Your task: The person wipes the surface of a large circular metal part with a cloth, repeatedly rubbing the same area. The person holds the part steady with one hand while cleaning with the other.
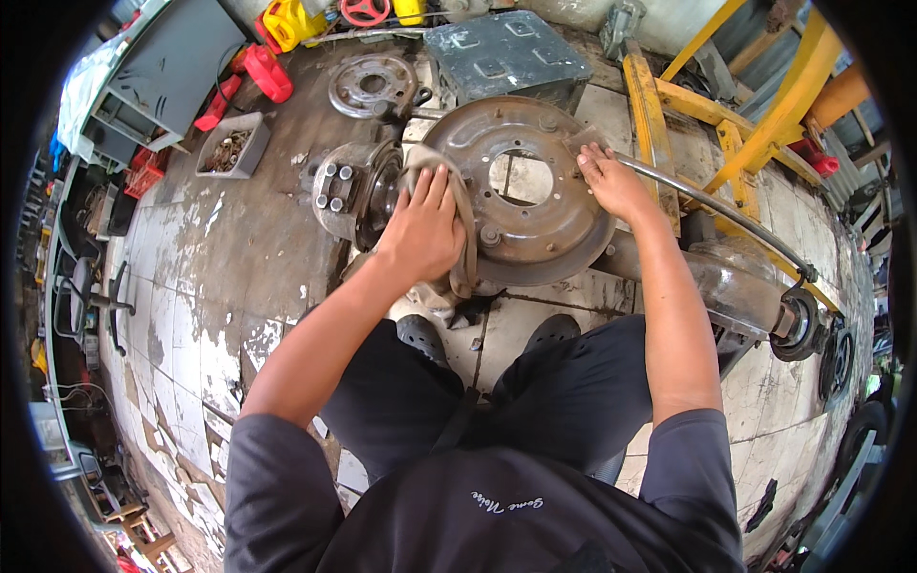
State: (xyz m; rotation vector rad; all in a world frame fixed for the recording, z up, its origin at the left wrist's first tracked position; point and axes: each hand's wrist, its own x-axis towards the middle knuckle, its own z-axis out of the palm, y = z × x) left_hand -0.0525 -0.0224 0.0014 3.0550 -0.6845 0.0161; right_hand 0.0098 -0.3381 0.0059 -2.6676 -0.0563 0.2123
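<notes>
My left hand [425,224] presses a grey-brown rag [465,234], with its fingers bent over the cloth. The rag lies between a knuckle-like metal end piece with several bolt heads [330,188] and a large round brake backing plate [535,229]. The brown, stained plate is tilted up towards me and has a big centre hole ringed by small holes. My right hand [611,183] holds the plate's right edge, its fingers on the face; what lies under the palm is hidden. Just right of the plate is the heavy axle housing [735,285].
A long metal rod [726,212] runs past my right hand to the axle's end. Behind are a dark green metal box [506,48], a round disc [373,84] and a yellow steel frame [726,105]. A grey bin [234,145] stands left on the worn tiled floor.
</notes>
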